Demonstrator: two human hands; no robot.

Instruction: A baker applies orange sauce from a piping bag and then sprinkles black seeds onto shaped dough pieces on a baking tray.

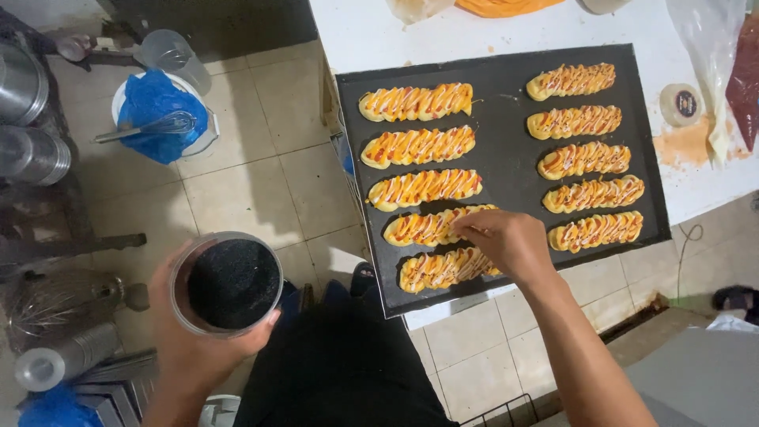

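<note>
Black seeds filled the clear tub (229,283) gripped by the left hand (194,332) at the lower left. The right hand (506,241) pinched its fingers over a striped bun (435,227) on the dark tray (506,158).

You're standing in a working bakery kitchen: a big black baking tray (506,79) of ten twisted, sauce-striped dough pieces (417,102) sits on a white worktable (371,32). To your left, steel canisters (24,119), wire whisks (150,126) and a lined bucket (158,107) crowd a tiled floor (245,190).
</note>
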